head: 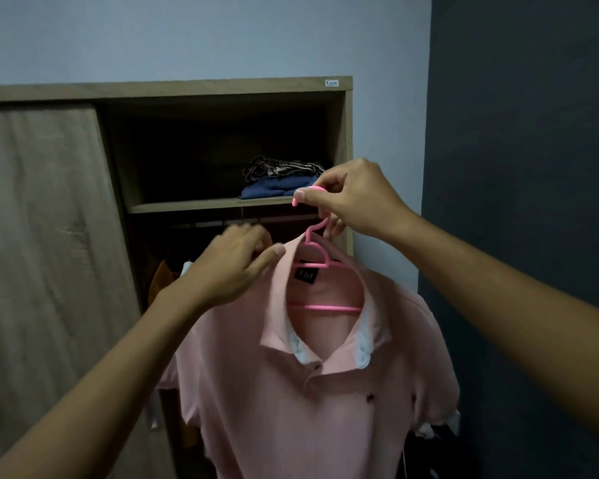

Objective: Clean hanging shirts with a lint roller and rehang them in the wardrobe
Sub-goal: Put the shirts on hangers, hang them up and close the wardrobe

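Observation:
A pale pink polo shirt (312,402) hangs on a pink plastic hanger (320,261) in front of the open wardrobe (222,88). My right hand (353,198) pinches the hanger's hook at the top and holds the shirt up, level with the wardrobe's rail (242,221). My left hand (236,267) rests on the shirt's left shoulder by the collar, thumb stretched along the fabric, the other fingers blurred. No lint roller is in view.
A wardrobe shelf (208,205) carries folded blue cloth (274,190) with a patterned piece on top. An orange garment (161,280) hangs below on the left. The sliding door (42,236) covers the wardrobe's left half. A dark wall (533,167) stands close on the right.

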Available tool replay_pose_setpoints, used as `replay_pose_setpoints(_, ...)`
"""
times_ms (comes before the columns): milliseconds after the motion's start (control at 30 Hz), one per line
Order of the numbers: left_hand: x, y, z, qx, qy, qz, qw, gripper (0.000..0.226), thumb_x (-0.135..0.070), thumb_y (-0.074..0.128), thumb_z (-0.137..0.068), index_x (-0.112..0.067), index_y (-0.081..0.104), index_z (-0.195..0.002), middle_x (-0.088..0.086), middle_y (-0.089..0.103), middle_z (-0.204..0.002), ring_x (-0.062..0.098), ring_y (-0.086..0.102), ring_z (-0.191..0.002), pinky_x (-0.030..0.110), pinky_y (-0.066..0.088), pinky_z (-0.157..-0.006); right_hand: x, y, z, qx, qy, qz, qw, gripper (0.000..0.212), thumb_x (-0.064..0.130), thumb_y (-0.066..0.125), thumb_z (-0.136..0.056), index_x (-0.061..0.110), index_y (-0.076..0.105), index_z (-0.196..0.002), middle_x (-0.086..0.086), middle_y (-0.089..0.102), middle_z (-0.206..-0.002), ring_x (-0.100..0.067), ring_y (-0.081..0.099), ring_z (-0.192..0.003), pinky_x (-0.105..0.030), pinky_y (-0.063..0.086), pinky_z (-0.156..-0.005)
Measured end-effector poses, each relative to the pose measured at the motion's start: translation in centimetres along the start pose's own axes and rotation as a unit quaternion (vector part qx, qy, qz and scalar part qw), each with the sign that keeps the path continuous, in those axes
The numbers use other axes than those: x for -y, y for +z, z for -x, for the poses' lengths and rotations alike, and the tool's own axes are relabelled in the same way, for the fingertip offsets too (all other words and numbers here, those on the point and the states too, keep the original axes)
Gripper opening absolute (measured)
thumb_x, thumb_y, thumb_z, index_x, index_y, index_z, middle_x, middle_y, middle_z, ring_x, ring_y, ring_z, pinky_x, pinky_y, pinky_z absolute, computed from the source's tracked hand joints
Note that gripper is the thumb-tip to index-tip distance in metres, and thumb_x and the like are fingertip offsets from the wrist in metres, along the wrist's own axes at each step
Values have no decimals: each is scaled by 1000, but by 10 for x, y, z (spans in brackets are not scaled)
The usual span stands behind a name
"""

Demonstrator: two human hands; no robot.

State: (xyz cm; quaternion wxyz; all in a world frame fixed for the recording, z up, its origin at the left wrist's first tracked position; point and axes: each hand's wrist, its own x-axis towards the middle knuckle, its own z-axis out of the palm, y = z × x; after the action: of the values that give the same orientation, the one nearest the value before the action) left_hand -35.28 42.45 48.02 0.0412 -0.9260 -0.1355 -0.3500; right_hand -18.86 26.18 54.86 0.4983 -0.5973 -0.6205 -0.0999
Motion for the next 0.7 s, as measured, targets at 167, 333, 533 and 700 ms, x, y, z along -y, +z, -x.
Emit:
replay_pose_setpoints(167,8,17,2,65,11,76,995,47,-55,28,-100,-26,52,-73,-6,56,-66,9,53,-62,42,45,-63,1,-3,1,-9,4,8,1000,25,35,75,-86,10,76,-90,-8,71,-66,-19,70,-49,-36,62,-53)
replay_pose_setpoints(333,12,19,-1,45,12,67,997,39,-51,31,-102,-31,47,-72,-9,53,-64,6,53,-62,37,42,-61,-1,-6,0,-7,5,-29,1000,23,30,70,-92,9,76,-95,-9,73,-74,-23,71,-52,-37,61,-53)
replay_pose_setpoints(533,25,24,8,2,-21,147,989,45,-49,34,-100,-16,49,-72,-2,51,-65,14,50,-60,41,40,-61,-32,-9,13,32,5,179,983,50,51,77,-76,23,60,-114,6,63,-92,-7,60,-75,-20,48,-62)
replay_pose_setpoints(700,25,30,11,-11,-25,150,988,38,-39,38,-105,-16,54,-78,-4,55,-69,12,54,-67,33,40,-62,-39,-11,19,28,4,204,979,10,14,77,-72,18,77,-81,7,69,-67,-2,60,-58,-24,49,-57)
